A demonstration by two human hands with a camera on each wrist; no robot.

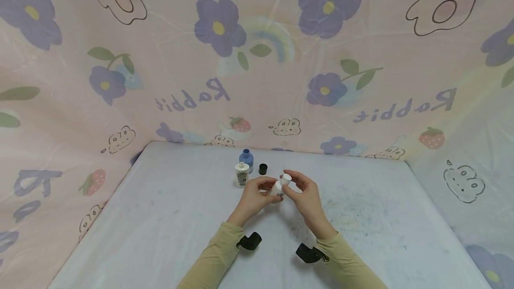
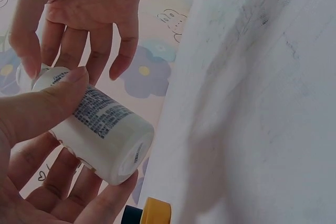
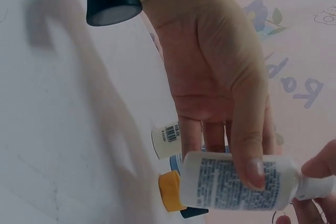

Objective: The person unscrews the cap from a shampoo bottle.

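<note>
My left hand (image 1: 254, 197) grips a small white bottle (image 3: 226, 182) with printed label text, its thumb across the label and its fingers under the body. The bottle is tilted, its base toward the left hand's side. At the neck, my right hand (image 1: 304, 193) pinches the white cap (image 1: 286, 179) between thumb and fingers. In the left wrist view the bottle (image 2: 105, 124) lies slantwise under the left thumb, and the right hand (image 2: 94, 9) reaches in from above to the cap end.
Behind the hands stand a cream-white bottle (image 1: 242, 176) with a narrow nozzle and a blue bottle (image 1: 246, 159) with no cap on. A black cap (image 1: 263, 169) sits beside them. A yellow cap (image 3: 170, 190) shows near the bottles in the right wrist view. A patterned curtain (image 1: 273, 79) rises behind the table.
</note>
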